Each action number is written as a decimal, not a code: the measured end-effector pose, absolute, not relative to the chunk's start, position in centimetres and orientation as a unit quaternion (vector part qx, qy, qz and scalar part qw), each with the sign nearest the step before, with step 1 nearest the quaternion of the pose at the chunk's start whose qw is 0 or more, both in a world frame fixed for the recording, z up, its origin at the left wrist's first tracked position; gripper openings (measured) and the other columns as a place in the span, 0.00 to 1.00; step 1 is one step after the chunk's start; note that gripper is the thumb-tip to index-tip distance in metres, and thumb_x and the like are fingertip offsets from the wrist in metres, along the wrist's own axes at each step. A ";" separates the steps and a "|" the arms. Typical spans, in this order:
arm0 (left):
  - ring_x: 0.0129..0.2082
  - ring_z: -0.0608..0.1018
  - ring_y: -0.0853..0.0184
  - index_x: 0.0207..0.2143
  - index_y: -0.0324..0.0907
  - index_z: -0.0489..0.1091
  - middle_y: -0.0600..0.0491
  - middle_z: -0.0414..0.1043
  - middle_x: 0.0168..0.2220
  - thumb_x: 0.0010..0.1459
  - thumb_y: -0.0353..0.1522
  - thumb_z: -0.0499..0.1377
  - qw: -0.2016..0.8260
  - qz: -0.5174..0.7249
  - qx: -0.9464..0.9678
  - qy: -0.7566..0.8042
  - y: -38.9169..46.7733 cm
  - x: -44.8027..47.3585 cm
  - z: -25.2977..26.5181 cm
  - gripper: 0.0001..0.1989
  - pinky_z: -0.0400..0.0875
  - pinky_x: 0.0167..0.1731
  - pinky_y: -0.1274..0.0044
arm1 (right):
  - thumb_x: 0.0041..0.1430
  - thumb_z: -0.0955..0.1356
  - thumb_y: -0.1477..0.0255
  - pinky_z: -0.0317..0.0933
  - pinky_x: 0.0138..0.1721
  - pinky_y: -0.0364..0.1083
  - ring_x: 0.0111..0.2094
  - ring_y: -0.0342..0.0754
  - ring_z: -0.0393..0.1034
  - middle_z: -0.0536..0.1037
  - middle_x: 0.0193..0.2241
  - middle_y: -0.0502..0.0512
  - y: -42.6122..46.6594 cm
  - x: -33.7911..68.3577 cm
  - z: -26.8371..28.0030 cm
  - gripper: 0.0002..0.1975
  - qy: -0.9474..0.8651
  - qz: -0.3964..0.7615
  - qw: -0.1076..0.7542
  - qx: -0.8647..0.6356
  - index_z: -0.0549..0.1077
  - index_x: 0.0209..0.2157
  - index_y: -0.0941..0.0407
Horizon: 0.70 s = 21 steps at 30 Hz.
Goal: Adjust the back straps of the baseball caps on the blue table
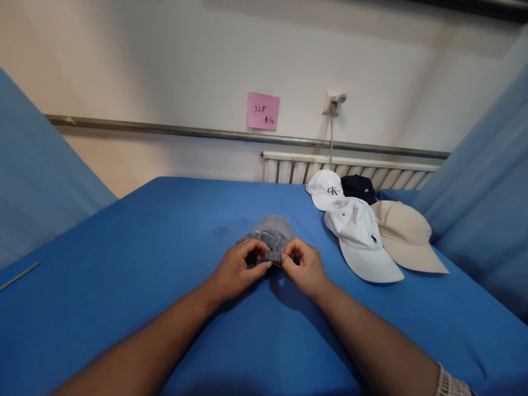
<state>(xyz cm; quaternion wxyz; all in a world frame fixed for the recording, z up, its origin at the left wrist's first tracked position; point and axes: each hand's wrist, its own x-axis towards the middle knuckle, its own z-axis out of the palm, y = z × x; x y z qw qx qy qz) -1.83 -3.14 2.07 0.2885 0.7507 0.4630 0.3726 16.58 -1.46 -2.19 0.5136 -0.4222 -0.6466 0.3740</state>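
A grey baseball cap (274,224) rests on the blue-covered table in front of me, with its back strap (273,256) turned toward me. My left hand (241,267) pinches the left part of the strap between thumb and fingers. From the other side, my right hand (304,267) grips the strap's right end, fingers closed. Part of the cap is hidden behind both hands.
On the right of the blue table cover (124,264) lie a white cap (324,187), a navy cap (358,187), a pale cap (357,231) and a beige cap (402,225). A thin stick (18,276) lies far left. Blue curtains (487,181) hang at both sides.
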 end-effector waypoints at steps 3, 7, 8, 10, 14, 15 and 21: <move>0.32 0.72 0.68 0.36 0.41 0.72 0.54 0.72 0.31 0.53 0.33 0.62 0.287 0.374 0.749 0.467 -3.2 -1.8 2.2 0.08 0.67 0.35 0.74 | 0.49 0.66 0.72 0.57 0.25 0.41 0.22 0.41 0.63 0.73 0.23 0.48 -1.5 16.7 -1.9 0.03 -0.645 0.385 0.511 -0.417 0.65 0.25 0.54; 0.31 0.71 0.69 0.35 0.40 0.71 0.54 0.71 0.31 0.53 0.34 0.62 0.290 0.375 0.739 0.479 -3.2 -1.9 2.2 0.08 0.67 0.33 0.75 | 0.48 0.66 0.72 0.55 0.23 0.40 0.21 0.40 0.61 0.73 0.23 0.48 -1.7 16.8 -1.6 0.05 -0.651 0.393 0.508 -0.404 0.64 0.24 0.54; 0.31 0.71 0.69 0.35 0.40 0.71 0.54 0.71 0.31 0.53 0.34 0.62 0.290 0.375 0.738 0.481 -3.2 -1.9 2.2 0.08 0.67 0.33 0.75 | 0.48 0.66 0.72 0.54 0.23 0.40 0.21 0.40 0.60 0.72 0.22 0.48 -1.8 16.8 -1.6 0.05 -0.654 0.393 0.505 -0.404 0.63 0.24 0.54; 0.31 0.71 0.69 0.36 0.40 0.71 0.54 0.71 0.31 0.53 0.34 0.62 0.287 0.374 0.739 0.481 -3.1 -2.0 2.1 0.09 0.67 0.33 0.75 | 0.48 0.66 0.72 0.53 0.22 0.40 0.20 0.40 0.59 0.70 0.21 0.46 -1.7 16.9 -1.6 0.04 -0.662 0.391 0.494 -0.406 0.64 0.24 0.54; 0.32 0.72 0.68 0.37 0.41 0.72 0.54 0.72 0.32 0.53 0.34 0.62 0.269 0.365 0.761 0.464 -3.0 -2.2 2.0 0.08 0.68 0.35 0.74 | 0.49 0.65 0.73 0.54 0.23 0.40 0.20 0.39 0.59 0.73 0.25 0.48 -1.5 17.1 -1.7 0.04 -0.680 0.388 0.479 -0.398 0.63 0.25 0.54; 0.32 0.72 0.68 0.37 0.41 0.72 0.54 0.72 0.32 0.54 0.33 0.62 0.259 0.356 0.774 0.456 -2.9 -2.3 1.9 0.08 0.68 0.35 0.74 | 0.50 0.65 0.73 0.55 0.24 0.40 0.21 0.39 0.60 0.74 0.30 0.50 -1.4 17.2 -1.7 0.03 -0.680 0.388 0.485 -0.390 0.65 0.27 0.55; 0.37 0.74 0.66 0.44 0.44 0.72 0.53 0.74 0.38 0.57 0.33 0.61 0.213 0.306 0.834 0.406 -3.2 -2.2 2.0 0.11 0.68 0.40 0.72 | 0.55 0.69 0.70 0.53 0.23 0.41 0.20 0.40 0.59 0.67 0.21 0.43 -1.6 17.7 -1.3 0.17 -0.728 0.434 0.397 -0.352 0.70 0.47 0.54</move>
